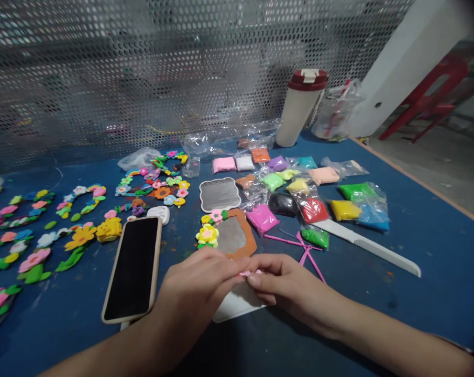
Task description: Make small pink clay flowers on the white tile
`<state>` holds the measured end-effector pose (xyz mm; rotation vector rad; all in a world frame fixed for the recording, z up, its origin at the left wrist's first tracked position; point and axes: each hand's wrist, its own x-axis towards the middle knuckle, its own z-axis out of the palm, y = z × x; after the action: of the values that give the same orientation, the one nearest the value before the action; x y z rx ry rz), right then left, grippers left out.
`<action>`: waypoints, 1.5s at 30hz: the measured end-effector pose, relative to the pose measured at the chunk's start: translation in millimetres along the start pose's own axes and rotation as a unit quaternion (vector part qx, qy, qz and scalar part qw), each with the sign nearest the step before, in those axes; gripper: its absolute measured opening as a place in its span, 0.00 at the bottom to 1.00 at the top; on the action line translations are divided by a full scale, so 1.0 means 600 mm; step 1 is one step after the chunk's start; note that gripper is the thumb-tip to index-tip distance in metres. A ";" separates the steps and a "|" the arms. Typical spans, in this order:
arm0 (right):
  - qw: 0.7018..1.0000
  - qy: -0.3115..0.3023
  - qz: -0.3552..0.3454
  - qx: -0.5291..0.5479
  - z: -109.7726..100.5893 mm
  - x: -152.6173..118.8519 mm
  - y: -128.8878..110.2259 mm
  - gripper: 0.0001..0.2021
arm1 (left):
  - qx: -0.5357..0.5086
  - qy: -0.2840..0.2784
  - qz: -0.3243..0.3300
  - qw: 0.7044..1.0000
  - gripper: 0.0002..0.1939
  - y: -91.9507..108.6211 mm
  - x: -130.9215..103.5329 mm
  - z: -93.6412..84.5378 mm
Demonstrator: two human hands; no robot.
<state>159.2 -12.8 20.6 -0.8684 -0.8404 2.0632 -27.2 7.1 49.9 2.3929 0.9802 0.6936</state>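
My left hand (201, 285) and my right hand (286, 283) meet at the fingertips, with a small bit of pink clay (245, 273) between them. The right thumb and forefinger are pinched together at the clay; the left fingers lie bent against it, partly hiding it. Below the hands a white board (237, 303) is partly covered. Just beyond them lies a mirror with an orange-brown clay frame (249, 233), decorated with a yellow clay flower (207, 235) and a small pink flower at its upper left corner. Behind it is a bare white-edged mirror (220, 195).
A phone (132, 269) lies left of my hands, beside several clay-flower-decorated frames (81, 201). Bagged coloured clay (263, 218), pink tools (286, 241) and a white comb-ended tool (372, 248) lie to the right. A tumbler (299, 112) stands behind, before a perforated metal panel (142, 78).
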 end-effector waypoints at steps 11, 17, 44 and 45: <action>0.999 0.035 -0.015 -0.035 -0.003 -0.001 0.001 0.09 | 0.110 -0.004 0.000 0.994 0.10 0.012 0.001 0.003; 0.999 0.039 -0.033 0.000 -0.004 0.002 0.000 0.12 | 0.148 0.040 0.040 0.987 0.12 0.011 0.009 -0.001; 0.886 0.128 -0.280 -0.348 -0.003 -0.019 0.011 0.02 | -0.439 -0.092 -0.350 0.822 0.11 -0.006 0.030 0.020; 0.874 0.123 -0.290 -0.370 -0.003 -0.019 0.013 0.02 | -0.448 -0.099 -0.352 0.816 0.12 -0.006 0.031 0.021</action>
<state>163.6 -25.2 17.0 -1.0681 -1.5593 1.0613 -10.1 20.0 43.6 1.1273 1.0267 0.4417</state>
